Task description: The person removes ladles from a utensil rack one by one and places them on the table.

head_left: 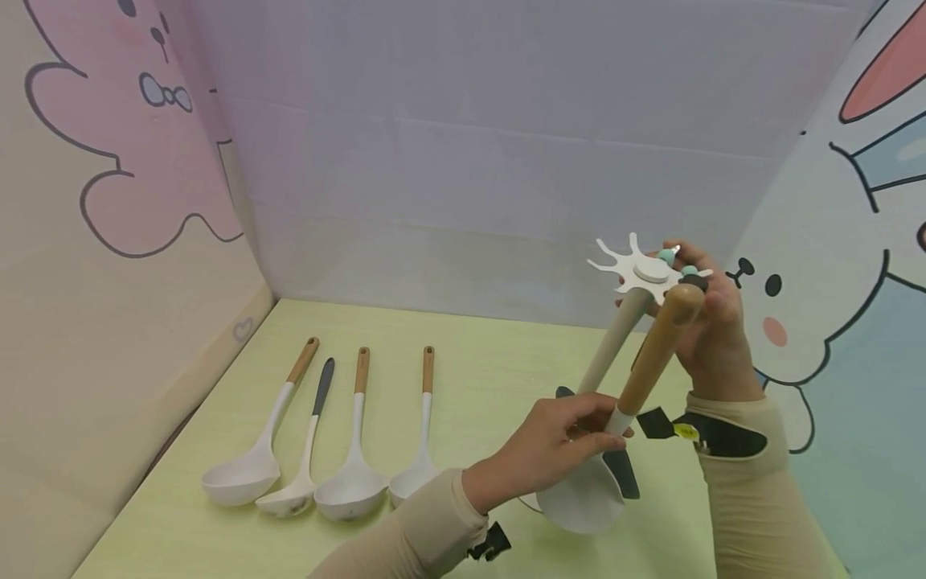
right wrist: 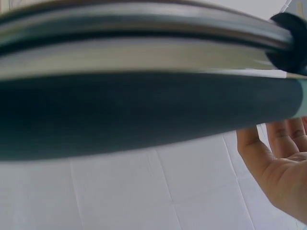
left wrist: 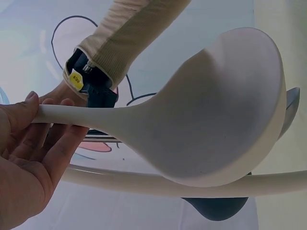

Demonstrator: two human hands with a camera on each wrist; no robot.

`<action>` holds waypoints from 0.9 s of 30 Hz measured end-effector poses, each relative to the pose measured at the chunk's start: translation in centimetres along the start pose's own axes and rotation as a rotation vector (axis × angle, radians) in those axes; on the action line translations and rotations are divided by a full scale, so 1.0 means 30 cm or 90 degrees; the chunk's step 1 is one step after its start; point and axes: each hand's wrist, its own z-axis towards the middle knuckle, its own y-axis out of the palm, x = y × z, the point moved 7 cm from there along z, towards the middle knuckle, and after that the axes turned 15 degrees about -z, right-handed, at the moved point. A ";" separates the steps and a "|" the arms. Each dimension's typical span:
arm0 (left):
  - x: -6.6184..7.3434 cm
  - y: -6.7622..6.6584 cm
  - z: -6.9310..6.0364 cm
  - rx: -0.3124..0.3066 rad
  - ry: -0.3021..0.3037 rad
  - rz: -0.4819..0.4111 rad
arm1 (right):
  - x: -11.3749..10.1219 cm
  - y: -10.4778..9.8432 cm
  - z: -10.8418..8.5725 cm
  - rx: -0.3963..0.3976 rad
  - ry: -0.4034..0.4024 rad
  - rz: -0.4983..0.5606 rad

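My left hand [head_left: 553, 442] pinches the white neck of a ladle [head_left: 581, 494], just below its wooden handle. The ladle hangs upright, its bowl low; in the left wrist view its bowl [left wrist: 220, 110] fills the right side. Beside it stands a utensil stand [head_left: 613, 342] with a cream pole and a white top of radiating hooks [head_left: 647, 269]. My right hand [head_left: 712, 322] grips that top from behind and the right, near two teal-tipped handles. A dark utensil head [head_left: 622, 473] hangs behind the ladle. In the right wrist view a dark handle [right wrist: 144, 110] partly hides the right fingers.
On the left of the light green table [head_left: 477, 386] lie a wooden-handled ladle [head_left: 242, 478], a grey-handled ladle [head_left: 289, 498] and two more wooden-handled ladles, side by side. A pale wall [head_left: 463, 185] closes off the back, with cartoon-printed panels at both sides.
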 end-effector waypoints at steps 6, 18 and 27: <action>0.013 0.000 -0.013 -0.015 0.000 -0.029 | 0.001 0.000 0.002 -0.009 -0.001 -0.007; 0.063 -0.025 -0.056 -0.026 0.047 -0.032 | -0.002 0.010 0.004 -0.010 -0.012 0.022; 0.039 -0.070 -0.092 -0.004 0.042 -0.027 | 0.002 -0.004 0.001 0.026 -0.018 -0.003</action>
